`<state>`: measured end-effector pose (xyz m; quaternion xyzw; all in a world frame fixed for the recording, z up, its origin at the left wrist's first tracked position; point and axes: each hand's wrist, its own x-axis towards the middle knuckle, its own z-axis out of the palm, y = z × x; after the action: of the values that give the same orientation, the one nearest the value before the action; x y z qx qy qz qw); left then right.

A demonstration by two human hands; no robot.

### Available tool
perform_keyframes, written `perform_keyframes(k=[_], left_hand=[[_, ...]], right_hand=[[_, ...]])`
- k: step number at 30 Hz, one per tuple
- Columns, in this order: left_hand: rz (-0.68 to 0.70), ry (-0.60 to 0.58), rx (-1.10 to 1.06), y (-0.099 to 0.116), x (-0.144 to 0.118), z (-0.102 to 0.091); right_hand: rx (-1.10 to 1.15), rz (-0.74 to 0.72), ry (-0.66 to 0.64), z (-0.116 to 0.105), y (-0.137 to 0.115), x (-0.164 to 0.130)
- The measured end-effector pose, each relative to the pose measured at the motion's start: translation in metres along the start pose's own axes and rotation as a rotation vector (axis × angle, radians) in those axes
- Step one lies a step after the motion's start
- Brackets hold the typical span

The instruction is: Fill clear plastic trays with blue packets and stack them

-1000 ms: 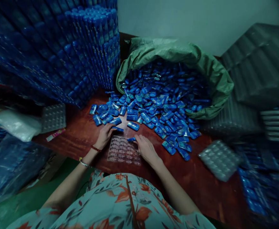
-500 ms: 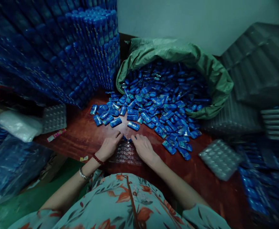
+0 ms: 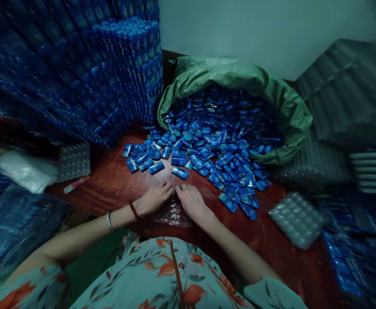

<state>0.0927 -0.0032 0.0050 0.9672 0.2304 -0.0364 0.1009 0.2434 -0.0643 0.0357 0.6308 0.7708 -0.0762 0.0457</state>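
A clear plastic tray with moulded pockets (image 3: 175, 213) lies on the table close to my body. My left hand (image 3: 155, 198) reaches over its far left part, fingers bent and pressed together; whatever they hold is hidden. At the far right part of the tray is my right hand (image 3: 192, 201), closed with a small blue packet at its fingertips, of which only a sliver shows. The two hands almost touch. Just beyond them lie loose blue packets (image 3: 179, 172), the nearest a short way from my fingers.
A green sack (image 3: 299, 124) lies open at the back, spilling blue packets onto the reddish table (image 3: 107, 180). Tall stacks of filled blue trays (image 3: 130, 64) rise at left. Another clear tray (image 3: 297, 219) lies at right, below grey tray stacks (image 3: 345, 94). A pink wrapper (image 3: 76, 183) lies at left.
My left hand has moved right, over the tray and closer to my right hand. My right hand has barely shifted. The view has tilted slightly.
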Motion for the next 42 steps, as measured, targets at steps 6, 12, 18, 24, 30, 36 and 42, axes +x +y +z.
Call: perform_keyframes(k=[6, 12, 18, 24, 30, 36, 42], left_hand=[[0.001, 0.089, -0.15, -0.006, 0.004, 0.002], [-0.217, 0.5, -0.434, -0.051, 0.005, 0.007], [-0.614, 0.445, -0.152, -0.074, 0.022, 0.024], [-0.497, 0.568, -0.431, -0.058, -0.021, 0.029], [-0.484, 0.572, -0.543, -0.004, -0.078, 0.021], [-0.281, 0.541, -0.477, 0.016, -0.054, 0.029], [-0.036, 0.385, -0.288, 0.0, -0.036, 0.024]], right_hand=[[0.112, 0.039, -0.053, 0.002, 0.014, -0.001], [0.389, 0.217, 0.183, 0.013, 0.055, 0.025], [0.348, 0.287, 0.173, 0.042, 0.053, 0.058], [0.809, 0.325, 0.453, 0.051, 0.072, 0.003], [1.019, 0.228, 0.325, 0.042, 0.054, -0.06], [0.697, 0.002, 0.353, 0.048, 0.018, -0.043], [0.208, -0.129, 0.218, 0.036, 0.016, -0.027]])
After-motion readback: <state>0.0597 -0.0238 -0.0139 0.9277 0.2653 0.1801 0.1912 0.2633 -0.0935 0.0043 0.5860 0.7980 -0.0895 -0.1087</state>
